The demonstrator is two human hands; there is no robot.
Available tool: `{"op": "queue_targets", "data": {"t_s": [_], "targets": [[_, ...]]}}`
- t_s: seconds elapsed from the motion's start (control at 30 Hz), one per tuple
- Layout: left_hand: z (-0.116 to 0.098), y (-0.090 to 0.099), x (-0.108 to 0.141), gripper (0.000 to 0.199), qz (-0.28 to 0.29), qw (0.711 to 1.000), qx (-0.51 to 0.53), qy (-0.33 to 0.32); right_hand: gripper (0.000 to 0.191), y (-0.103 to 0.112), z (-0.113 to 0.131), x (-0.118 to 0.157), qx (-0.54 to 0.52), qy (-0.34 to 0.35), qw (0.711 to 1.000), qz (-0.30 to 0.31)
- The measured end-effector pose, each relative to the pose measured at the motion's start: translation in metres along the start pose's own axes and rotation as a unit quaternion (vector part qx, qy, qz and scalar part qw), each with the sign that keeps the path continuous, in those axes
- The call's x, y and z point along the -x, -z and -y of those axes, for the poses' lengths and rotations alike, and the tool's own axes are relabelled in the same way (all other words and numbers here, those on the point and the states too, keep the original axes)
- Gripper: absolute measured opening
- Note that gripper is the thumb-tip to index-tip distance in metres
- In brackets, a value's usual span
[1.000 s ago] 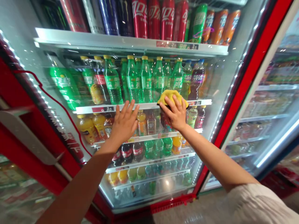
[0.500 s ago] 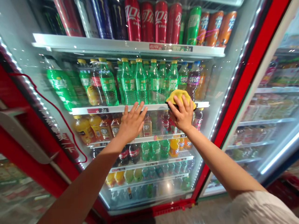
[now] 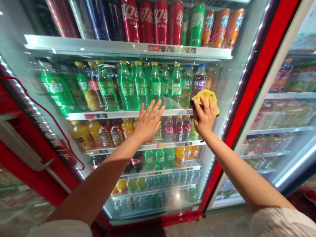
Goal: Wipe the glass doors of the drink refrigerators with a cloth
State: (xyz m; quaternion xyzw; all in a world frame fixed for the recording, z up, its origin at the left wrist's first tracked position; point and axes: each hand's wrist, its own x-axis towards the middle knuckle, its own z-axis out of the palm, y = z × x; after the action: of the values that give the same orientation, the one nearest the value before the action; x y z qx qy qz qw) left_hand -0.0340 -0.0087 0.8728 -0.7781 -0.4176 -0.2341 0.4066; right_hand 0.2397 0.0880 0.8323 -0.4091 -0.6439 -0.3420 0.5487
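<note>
My right hand (image 3: 205,116) presses a yellow cloth (image 3: 206,96) with a dark edge against the glass door (image 3: 172,104) of a red-framed drinks fridge. Its fingers lie spread over the cloth, which bunches above them. To its left, my left hand (image 3: 149,122) rests flat toward the same glass with fingers apart and nothing in it. Behind the glass, green bottles (image 3: 141,86) with yellow caps stand on a white shelf (image 3: 123,114) at the height of my hands. A faint smear shows on the glass between the two hands.
Cans (image 3: 160,23) fill the top shelf, and more bottles (image 3: 116,133) line the lower shelves. On the left are a door handle (image 3: 24,144) and a dark red cord (image 3: 54,118). Another lit fridge (image 3: 276,115) stands on the right, beyond the red frame (image 3: 259,89).
My right hand has moved right across the glass with the yellow cloth. My left hand has shifted right and slightly up. The view has turned a little, so the fridge sits further left.
</note>
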Motion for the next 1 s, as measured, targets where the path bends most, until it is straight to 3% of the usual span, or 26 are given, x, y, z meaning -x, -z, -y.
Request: {"op": "queue_targets", "data": {"t_s": [0.13,0.23,0.37,0.47,0.6,0.7,0.77,0.9,1.0], "targets": [[-0.015,-0.004,-0.026,0.085,-0.001,1.000,0.011,-0.010,0.048,0.010,-0.010,-0.034,0.001,0.064,0.997,0.053],[-0.026,-0.007,-0.042,0.083,0.002,1.000,0.014,-0.023,0.050,0.014,-0.035,-0.051,-0.021,0.030,0.999,0.038],[-0.036,-0.013,-0.046,0.085,0.008,0.999,0.014,-0.027,0.052,0.012,-0.055,-0.018,-0.044,-0.054,0.997,-0.019],[-0.041,-0.018,-0.048,0.086,0.007,0.999,0.015,-0.029,0.053,0.010,-0.052,0.007,-0.036,-0.032,0.999,0.000],[-0.054,-0.026,-0.068,0.082,0.001,0.999,0.023,-0.040,0.053,0.014,-0.059,-0.015,-0.023,0.048,0.996,0.071],[-0.067,-0.034,-0.083,0.078,-0.001,0.998,0.037,-0.055,0.053,0.016,-0.083,-0.034,-0.019,0.043,0.996,0.080],[-0.074,-0.040,-0.086,0.077,-0.002,0.997,0.047,-0.064,0.054,0.017,-0.100,-0.026,-0.013,0.006,0.997,0.071],[-0.080,-0.050,-0.079,0.080,0.000,0.995,0.057,-0.082,0.056,0.020,-0.123,0.016,-0.001,-0.051,0.996,0.077],[-0.082,-0.056,-0.082,0.082,-0.003,0.995,0.055,-0.087,0.054,0.022,-0.135,0.018,0.003,-0.055,0.995,0.086]]}}
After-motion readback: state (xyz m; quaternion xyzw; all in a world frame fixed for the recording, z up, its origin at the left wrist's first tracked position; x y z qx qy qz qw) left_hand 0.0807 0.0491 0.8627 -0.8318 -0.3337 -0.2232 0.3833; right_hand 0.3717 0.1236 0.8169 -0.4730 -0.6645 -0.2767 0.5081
